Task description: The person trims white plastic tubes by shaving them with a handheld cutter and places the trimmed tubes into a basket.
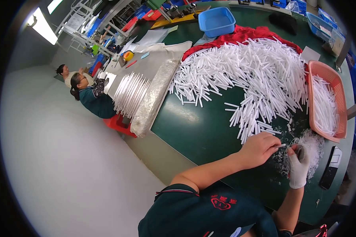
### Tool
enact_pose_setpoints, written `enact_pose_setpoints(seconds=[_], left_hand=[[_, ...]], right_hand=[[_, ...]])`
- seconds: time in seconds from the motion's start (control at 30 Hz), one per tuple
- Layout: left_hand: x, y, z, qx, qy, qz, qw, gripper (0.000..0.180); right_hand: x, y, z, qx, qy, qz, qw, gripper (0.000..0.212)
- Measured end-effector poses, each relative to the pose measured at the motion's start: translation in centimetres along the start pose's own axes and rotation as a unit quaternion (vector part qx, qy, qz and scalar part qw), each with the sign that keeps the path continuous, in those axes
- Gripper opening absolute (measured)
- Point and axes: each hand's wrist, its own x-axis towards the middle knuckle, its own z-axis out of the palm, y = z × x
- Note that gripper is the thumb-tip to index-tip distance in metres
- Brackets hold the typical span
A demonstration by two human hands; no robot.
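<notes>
Left hand (261, 149): bare, pinching white stick (281, 145); left forearm (211, 170) slanting up and rightward over counter (197, 130). Right hand (298, 168): wearing white glove (300, 175), fingers curling near stick's end; grip contents cannot be told. Right forearm (290, 207) rising from lower edge. Stick extending between hands, near white shavings (314, 148). Stick pile (261, 75) lying beyond; pink basket (323, 68) standing at right.

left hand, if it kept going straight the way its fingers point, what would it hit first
Most likely the gloved right hand, just ahead of the white stick in the left hand; with depth unclear in this single view, it might pass slightly above or below.
</notes>
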Motion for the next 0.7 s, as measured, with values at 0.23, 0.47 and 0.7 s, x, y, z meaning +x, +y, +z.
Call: enact_pose_setpoints(seconds=[0.23,0.47,0.7], left_hand=[[0.2,-0.4,2.3,-0.038,0.079,0.116,0.989,0.026],[-0.3,-1.5,2.2,-0.018,0.071,0.174,0.982,0.024],[-0.3,-1.8,2.1,-0.045,0.043,0.158,0.986,0.023]], right_hand=[[0.1,0.3,-0.8,-0.005,0.077,0.051,0.996,0.01],[-1.0,-0.6,-0.6,-0.128,0.048,0.029,0.99,0.007],[-0.3,-1.4,-1.4,-0.158,0.048,0.07,0.984,0.013]])
